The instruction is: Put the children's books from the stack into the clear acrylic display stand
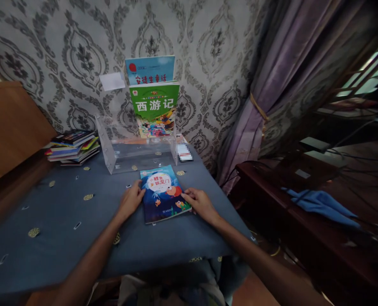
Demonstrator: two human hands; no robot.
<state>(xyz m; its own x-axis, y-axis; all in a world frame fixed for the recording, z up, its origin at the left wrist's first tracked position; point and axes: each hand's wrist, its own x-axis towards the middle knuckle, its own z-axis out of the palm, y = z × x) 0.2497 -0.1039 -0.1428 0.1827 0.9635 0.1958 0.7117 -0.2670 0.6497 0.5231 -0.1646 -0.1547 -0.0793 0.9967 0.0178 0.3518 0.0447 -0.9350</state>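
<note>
A dark blue children's picture book (155,208) with a white oval title panel and a red fish on its cover is tilted slightly over the blue-grey tablecloth. My left hand (132,199) grips its left edge, thumb at the cover. At the right edge, my right hand (202,205) pinches the book between thumb and fingers. Just beyond it stands a clear acrylic book stand (137,151) with tiers. A green book (155,108) is upright in the stand's right part, and a light blue book (152,68) rises behind it.
A stack of books (74,146) lies at the table's back left, beside a wooden panel (13,123). Against the patterned wall is a white card (112,80). A purple curtain (255,114) hangs at right, above a dark red cabinet (291,212) with a blue cloth (319,206) and cables.
</note>
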